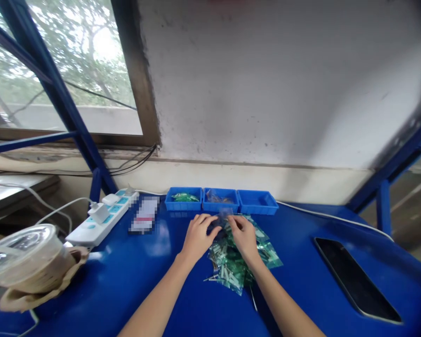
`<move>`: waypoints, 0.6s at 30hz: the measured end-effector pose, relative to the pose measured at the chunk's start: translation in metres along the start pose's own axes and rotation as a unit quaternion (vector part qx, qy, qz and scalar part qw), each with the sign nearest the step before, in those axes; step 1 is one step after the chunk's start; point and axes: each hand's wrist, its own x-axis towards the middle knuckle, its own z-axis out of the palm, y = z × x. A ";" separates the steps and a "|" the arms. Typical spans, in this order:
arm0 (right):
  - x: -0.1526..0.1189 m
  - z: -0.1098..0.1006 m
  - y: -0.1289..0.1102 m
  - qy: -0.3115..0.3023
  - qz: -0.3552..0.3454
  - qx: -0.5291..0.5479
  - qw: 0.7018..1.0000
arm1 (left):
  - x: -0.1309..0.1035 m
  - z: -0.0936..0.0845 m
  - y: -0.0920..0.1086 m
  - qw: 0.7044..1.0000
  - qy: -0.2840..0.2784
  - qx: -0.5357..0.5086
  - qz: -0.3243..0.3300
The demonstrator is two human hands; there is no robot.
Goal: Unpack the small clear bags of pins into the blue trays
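A small clear plastic bag [225,215] is between my two hands, in front of the blue bins. My left hand [200,234] has its thumb and fingers apart at the bag's left side; whether it touches the bag is too small to tell. The fingers of my right hand [243,233] are pinched on the bag's right side. Beneath and around my right hand lies a pile of green-tinted plastic packets [231,271] with small metal and white parts inside. A thin metal tool [253,298] lies just below the pile.
Three blue bins stand along the wall: the left bin [183,207] holds green packets, the middle bin [220,207] small brownish items, the right bin [257,209] nothing visible. A power strip [91,230], plastic container [28,262] and pixelated object [145,215] are left; a black phone [358,281] lies right.
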 end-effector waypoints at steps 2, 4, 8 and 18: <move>0.003 -0.010 -0.003 0.049 -0.011 0.007 0.999 | 0.001 0.003 -0.008 0.995 -0.009 0.057 -0.084; 0.010 -0.023 -0.013 0.128 -0.069 -0.002 0.989 | 0.003 0.008 -0.015 0.984 -0.028 0.099 -0.145; 0.037 -0.044 -0.035 0.259 -0.214 -0.115 0.935 | 0.004 0.015 -0.022 0.980 -0.068 0.121 -0.145; 0.000 -0.023 -0.014 -0.069 -0.002 -0.109 0.992 | 0.004 0.005 -0.009 0.990 -0.036 -0.099 -0.088</move>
